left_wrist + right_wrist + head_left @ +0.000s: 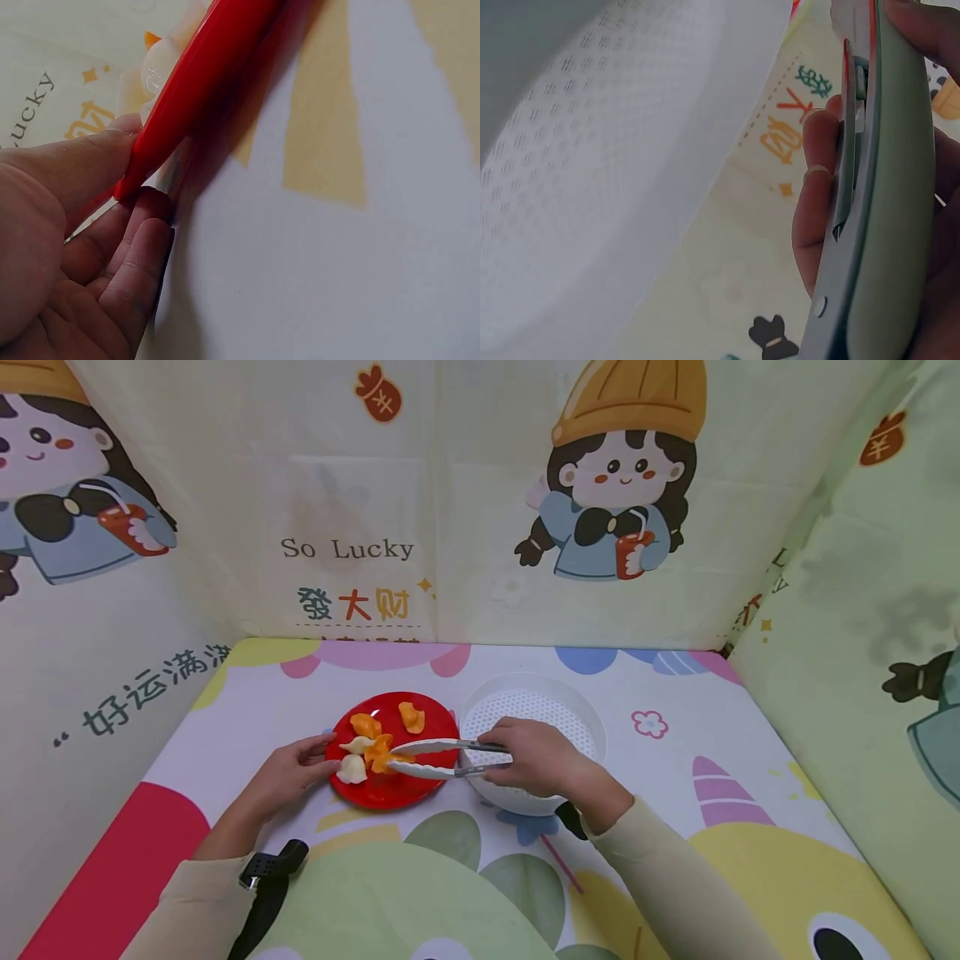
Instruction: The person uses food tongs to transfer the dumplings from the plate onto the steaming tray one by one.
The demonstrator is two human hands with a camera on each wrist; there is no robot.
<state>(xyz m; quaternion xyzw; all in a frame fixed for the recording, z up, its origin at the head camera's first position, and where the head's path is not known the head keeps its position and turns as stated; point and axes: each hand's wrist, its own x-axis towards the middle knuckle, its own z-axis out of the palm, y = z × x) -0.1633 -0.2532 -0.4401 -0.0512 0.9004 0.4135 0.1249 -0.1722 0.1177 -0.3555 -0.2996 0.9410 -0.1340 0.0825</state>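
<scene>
My left hand (pixel 296 768) pinches the left rim of a round red plate (pixel 431 727), thumb above and fingers beneath, as the left wrist view shows. On the plate lie several orange dumplings (pixel 412 717) and some white dumplings (pixel 352 769). My right hand (pixel 543 760) grips a pair of tongs (pixel 431 772) reaching left over the plate. The tongs' two arms are spread, with their tips right at an orange dumpling (pixel 378 753) near the white ones. In the right wrist view, fingers wrap round the tongs' greenish-grey handle (pixel 896 195).
A round white basket (pixel 536 806) with a perforated bottom stands directly right of the plate, under my right hand and the tongs. A patterned cloth (pixel 652 777) covers the table. Printed cloth walls (pixel 480 485) enclose the back and both sides.
</scene>
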